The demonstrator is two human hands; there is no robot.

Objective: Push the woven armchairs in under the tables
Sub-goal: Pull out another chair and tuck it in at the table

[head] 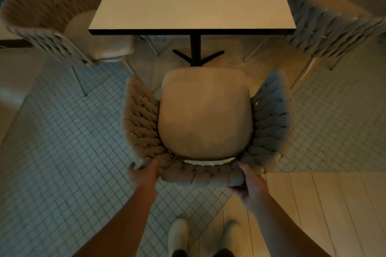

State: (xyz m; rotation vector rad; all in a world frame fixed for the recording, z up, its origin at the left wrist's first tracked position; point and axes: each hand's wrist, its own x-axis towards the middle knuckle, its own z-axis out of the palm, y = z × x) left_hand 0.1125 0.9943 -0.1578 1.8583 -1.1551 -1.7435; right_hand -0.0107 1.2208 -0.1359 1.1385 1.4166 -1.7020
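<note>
the left hand and right hand gripped the woven armchair, fingers curled round the rear corners of its braided back rim. ahead of the fingers, the seat's front edge stood short of the table edge, with bare floor and the black pedestal foot between. farther out, one side chair and another side chair flanked that opening.

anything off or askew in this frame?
Nothing spilled or broken. The near armchair sits fully clear of the table, with the left hand and right hand gripping its backrest. The left armchair stands skewed to the table edge, only a seat corner under it.
</note>
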